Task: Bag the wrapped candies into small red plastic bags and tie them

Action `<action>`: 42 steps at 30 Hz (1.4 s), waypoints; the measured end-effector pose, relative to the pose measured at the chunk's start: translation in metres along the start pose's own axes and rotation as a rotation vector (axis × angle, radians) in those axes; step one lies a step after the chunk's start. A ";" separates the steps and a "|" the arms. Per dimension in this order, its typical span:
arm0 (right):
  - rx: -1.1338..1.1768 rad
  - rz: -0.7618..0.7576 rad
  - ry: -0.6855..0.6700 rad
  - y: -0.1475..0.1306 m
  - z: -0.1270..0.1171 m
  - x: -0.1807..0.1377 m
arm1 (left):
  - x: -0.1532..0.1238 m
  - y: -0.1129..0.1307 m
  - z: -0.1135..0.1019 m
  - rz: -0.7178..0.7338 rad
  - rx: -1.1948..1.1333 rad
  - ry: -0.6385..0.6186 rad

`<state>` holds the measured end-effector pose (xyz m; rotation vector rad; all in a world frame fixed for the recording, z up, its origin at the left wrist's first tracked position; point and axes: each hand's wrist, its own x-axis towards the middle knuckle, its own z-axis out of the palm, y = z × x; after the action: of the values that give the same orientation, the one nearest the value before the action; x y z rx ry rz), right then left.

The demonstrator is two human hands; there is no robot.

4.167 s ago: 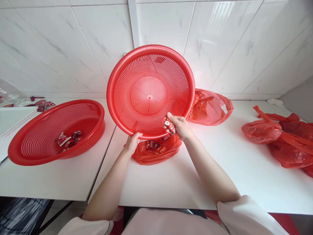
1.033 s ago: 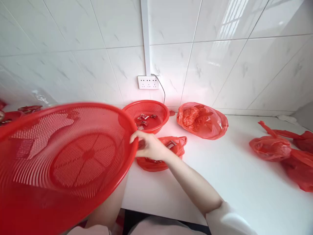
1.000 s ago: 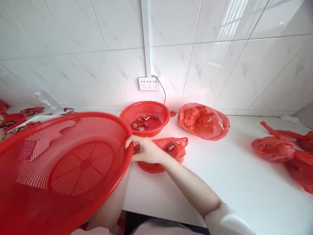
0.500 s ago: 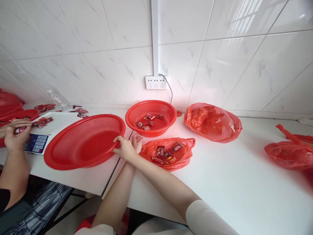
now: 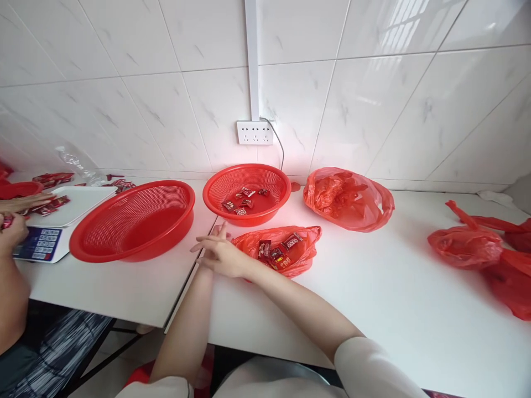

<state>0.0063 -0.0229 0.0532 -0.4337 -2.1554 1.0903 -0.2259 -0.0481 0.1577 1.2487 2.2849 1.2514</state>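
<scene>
Lying crossed at the near edge of the white worktop (image 5: 373,298), the right hand (image 5: 226,257) rested over the left hand (image 5: 217,235). Its fingers (image 5: 201,247) were spread and loose, grasping nothing. The left hand was largely covered, but the fingertips that showed were stretched out and empty too. Just beside the right hand lay the open red bag (image 5: 309,237), its mouth gaping and a small heap of red wrapped packets (image 5: 282,251) inside it. To the left, near the hands but apart from them, the large red basket (image 5: 131,255) stood flat on the neighbouring worktop with nothing in it. Behind the bag, the small red basket (image 5: 246,220) held only a handful of loose packets (image 5: 243,199), so by the look of it the bag had yet to be emptied. A second bag (image 5: 352,202) farther back held crumpled red plastic, and knotted bags (image 5: 464,246) lay well apart on the right. At the far left a co-worker's hand (image 5: 11,232) hovered by a scale (image 5: 39,243).
</scene>
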 end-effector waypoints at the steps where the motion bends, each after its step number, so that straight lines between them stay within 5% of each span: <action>1: -0.082 -0.032 -0.007 -0.006 -0.020 -0.012 | -0.020 0.002 0.037 -0.040 0.014 -0.222; 4: -0.362 0.105 0.083 -0.017 -0.081 -0.048 | -0.073 -0.001 0.129 -0.075 0.009 -0.471; 6: -0.623 0.348 0.176 -0.016 -0.116 -0.073 | -0.091 -0.011 0.155 -0.076 -0.017 -0.634; 10: -0.912 0.916 0.244 -0.003 -0.159 -0.116 | -0.099 -0.034 0.147 -0.046 -0.136 -0.725; 13: -0.842 1.033 0.177 -0.001 -0.179 -0.136 | -0.101 -0.034 0.132 -0.033 -0.131 -0.660; 18: -0.637 0.807 0.375 -0.025 -0.201 -0.144 | -0.106 -0.011 0.117 0.054 -0.135 -0.481; 24: -0.163 -0.007 1.147 -0.061 -0.199 -0.131 | -0.101 0.049 0.090 0.130 -0.677 -0.320; 27: -0.144 -0.182 1.319 -0.067 -0.194 -0.123 | -0.095 0.084 0.080 0.249 -0.889 -0.209; 30: -0.152 -0.228 1.307 -0.067 -0.193 -0.120 | -0.092 0.109 0.077 0.342 -1.064 -0.266; 34: -0.187 -0.240 1.182 -0.072 -0.188 -0.118 | -0.096 0.125 0.090 0.439 -1.127 -0.603; 38: -0.174 -0.267 0.874 -0.083 -0.167 -0.108 | -0.113 0.133 0.115 0.524 -0.866 -1.028; 42: -0.160 -0.305 0.600 -0.084 -0.151 -0.099 | -0.133 0.139 0.135 0.609 -0.605 -1.138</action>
<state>0.1829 -0.0408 0.1432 -0.4210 -1.7004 0.5289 0.0092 -0.0392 0.1630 1.7697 0.6971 0.8555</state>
